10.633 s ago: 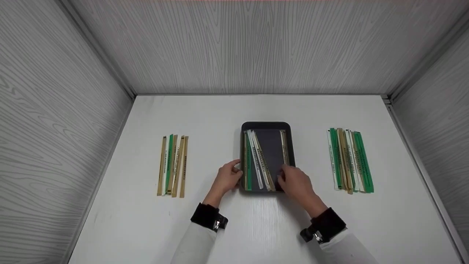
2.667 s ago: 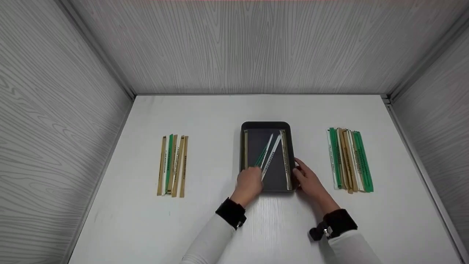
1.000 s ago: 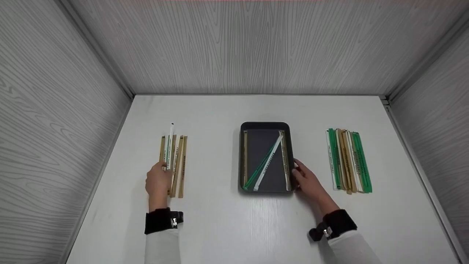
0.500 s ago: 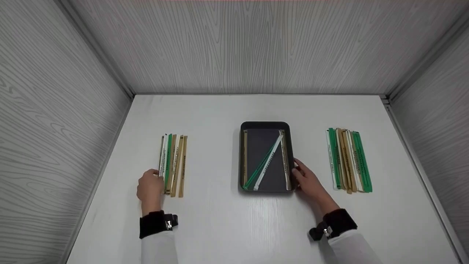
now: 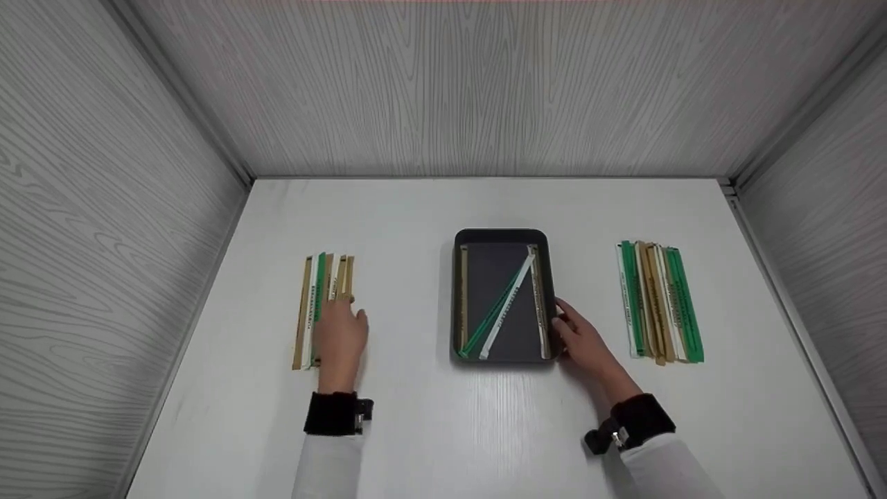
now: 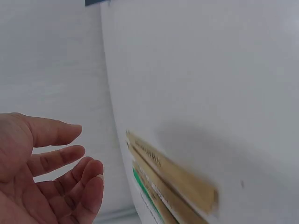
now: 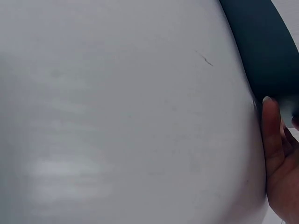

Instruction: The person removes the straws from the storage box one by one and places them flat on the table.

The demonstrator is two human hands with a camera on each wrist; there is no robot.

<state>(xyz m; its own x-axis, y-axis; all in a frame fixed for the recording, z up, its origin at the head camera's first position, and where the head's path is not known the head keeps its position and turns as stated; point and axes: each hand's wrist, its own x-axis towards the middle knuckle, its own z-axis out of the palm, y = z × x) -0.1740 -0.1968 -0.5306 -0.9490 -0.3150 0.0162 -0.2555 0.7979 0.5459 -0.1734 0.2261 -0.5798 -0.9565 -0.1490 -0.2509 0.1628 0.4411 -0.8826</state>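
My left hand (image 5: pixel 339 336) is over the right side of a row of long, thin paper-wrapped sticks (image 5: pixel 305 312) in brown, white and green, hiding their lower ends. In the left wrist view its fingers (image 6: pixel 60 133) are loosely bent with nothing between them, and brown sticks (image 6: pixel 173 177) lie beyond. A black tray (image 5: pixel 502 233) sits mid-table. Brown sticks (image 5: pixel 464 301) line its sides; a green stick (image 5: pixel 488 319) and a white stick (image 5: pixel 509 305) slant across it. My right hand (image 5: pixel 585 346) touches the tray's right outer side, thumb straight along the wall in the right wrist view.
Another row of green, white and brown wrapped sticks (image 5: pixel 662 301) lies on the white table (image 5: pixel 416 430) to the right. Grey wood-grain panels (image 5: pixel 443 90) close in the back and both sides.
My left hand has gone from the tray to the left row and set a white stick down there, then shifted right across that row, now holding nothing. My right hand has stayed at the tray's side.
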